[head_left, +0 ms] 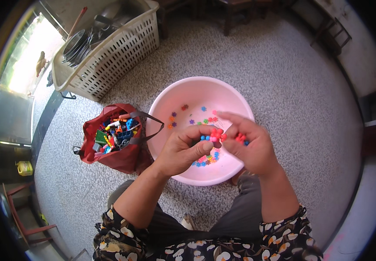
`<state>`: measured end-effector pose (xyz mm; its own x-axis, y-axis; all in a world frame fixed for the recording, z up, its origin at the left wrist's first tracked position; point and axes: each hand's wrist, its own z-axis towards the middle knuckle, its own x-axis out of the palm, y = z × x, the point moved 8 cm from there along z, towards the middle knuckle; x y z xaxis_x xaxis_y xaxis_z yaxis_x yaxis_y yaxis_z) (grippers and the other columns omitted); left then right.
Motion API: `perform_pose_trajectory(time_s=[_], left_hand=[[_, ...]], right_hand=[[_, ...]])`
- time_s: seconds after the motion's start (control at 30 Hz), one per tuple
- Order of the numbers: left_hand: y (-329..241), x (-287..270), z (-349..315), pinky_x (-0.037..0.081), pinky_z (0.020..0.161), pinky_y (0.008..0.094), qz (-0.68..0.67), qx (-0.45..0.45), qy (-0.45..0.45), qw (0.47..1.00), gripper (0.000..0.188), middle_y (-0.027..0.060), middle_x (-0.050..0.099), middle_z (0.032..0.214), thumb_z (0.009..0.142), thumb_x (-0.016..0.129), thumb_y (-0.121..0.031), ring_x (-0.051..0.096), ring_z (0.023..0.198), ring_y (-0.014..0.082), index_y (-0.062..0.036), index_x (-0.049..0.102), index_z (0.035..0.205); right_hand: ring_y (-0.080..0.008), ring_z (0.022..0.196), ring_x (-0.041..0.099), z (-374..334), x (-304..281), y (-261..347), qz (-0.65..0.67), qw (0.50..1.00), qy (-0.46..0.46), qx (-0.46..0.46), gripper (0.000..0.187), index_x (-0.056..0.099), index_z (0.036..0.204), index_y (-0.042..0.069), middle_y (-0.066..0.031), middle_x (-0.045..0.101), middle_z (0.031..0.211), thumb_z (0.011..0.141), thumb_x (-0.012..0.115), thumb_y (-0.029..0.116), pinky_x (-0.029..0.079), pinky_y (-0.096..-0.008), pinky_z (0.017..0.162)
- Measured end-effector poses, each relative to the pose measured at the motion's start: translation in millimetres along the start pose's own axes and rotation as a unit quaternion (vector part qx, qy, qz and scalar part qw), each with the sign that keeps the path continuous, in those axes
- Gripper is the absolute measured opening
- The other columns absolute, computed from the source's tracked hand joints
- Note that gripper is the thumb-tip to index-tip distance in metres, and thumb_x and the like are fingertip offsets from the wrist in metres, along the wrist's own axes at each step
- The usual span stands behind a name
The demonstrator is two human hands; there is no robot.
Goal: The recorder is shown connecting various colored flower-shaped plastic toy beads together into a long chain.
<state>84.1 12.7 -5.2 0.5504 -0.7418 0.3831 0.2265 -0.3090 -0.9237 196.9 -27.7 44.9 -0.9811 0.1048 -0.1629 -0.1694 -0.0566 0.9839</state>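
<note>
Over the pink basin [162,98], my left hand [181,145] pinches a small cluster of knobbly, flower-shaped plastic pieces [216,135] between thumb and fingers. The cluster is red and pink, with blue knobs to its left. My right hand [255,141] meets it from the right, its thumb at the red part. More red and blue flower pieces [241,138] show between the right hand's thumb and curled fingers. Loose flower pieces in many colours, such as a blue one [204,108] and a dark red one [185,107], lie scattered on the basin's bottom.
Left of the basin stands a red bag [127,158] full of mixed plastic toys, one handle loop hanging over the basin's rim. Behind it is a white slatted crate [109,65] holding pans and utensils. A wooden chair [20,217] and a yellow jug [24,168] are at the left.
</note>
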Motion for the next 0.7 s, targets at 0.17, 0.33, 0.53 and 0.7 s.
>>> perform_pose_trajectory(time_s=[0.17, 0.33, 0.53, 0.7], left_hand=[[-2, -2, 1, 0.042, 0.067, 0.0208, -0.086, -0.003, -0.023, 0.996, 0.032, 0.0021, 0.056, 0.085, 0.087, 0.053, -0.022, 0.049, 0.072, 0.007, -0.0024, 0.053, 0.112], [-4, -1, 1, 0.042, 0.069, 0.0209, -0.073, -0.007, 0.0, 0.997, 0.027, 0.0018, 0.056, 0.084, 0.088, 0.052, -0.019, 0.049, 0.074, 0.007, -0.0017, 0.054, 0.109], [-5, 1, -1, 0.043, 0.07, 0.0217, -0.067, -0.006, 0.008, 0.998, 0.021, 0.0029, 0.058, 0.088, 0.086, 0.055, -0.014, 0.052, 0.08, 0.0076, -0.0007, 0.056, 0.102], [-5, 0, 0, 0.044, 0.072, 0.0223, -0.055, 0.012, 0.004, 0.998, 0.02, 0.0041, 0.059, 0.091, 0.083, 0.058, -0.011, 0.054, 0.085, 0.0091, -0.0009, 0.057, 0.1]], right_hand=[[-0.0152, 0.074, 0.056, 8, -14, -45, 0.463, 0.868, -0.095, 0.149, 0.025, 0.047, 0.106, -0.003, -0.0108, 0.054, 0.092, 0.082, 0.046, 0.002, 0.048, -0.0253, 0.066], [-0.0151, 0.075, 0.057, 6, -4, -51, 0.45, 0.868, -0.05, 0.205, 0.019, 0.049, 0.102, -0.001, -0.0091, 0.054, 0.09, 0.085, 0.047, 0.006, 0.049, -0.0268, 0.066], [-0.0095, 0.066, 0.051, 3, 4, -50, 0.441, 0.874, -0.048, 0.198, 0.019, 0.052, 0.101, 0.002, -0.0052, 0.054, 0.081, 0.087, 0.052, 0.014, 0.043, -0.0214, 0.056], [-0.0051, 0.055, 0.041, 0, 6, -45, 0.401, 0.894, -0.006, 0.201, 0.022, 0.053, 0.104, 0.001, -0.002, 0.05, 0.073, 0.086, 0.054, 0.015, 0.034, -0.0171, 0.05]])
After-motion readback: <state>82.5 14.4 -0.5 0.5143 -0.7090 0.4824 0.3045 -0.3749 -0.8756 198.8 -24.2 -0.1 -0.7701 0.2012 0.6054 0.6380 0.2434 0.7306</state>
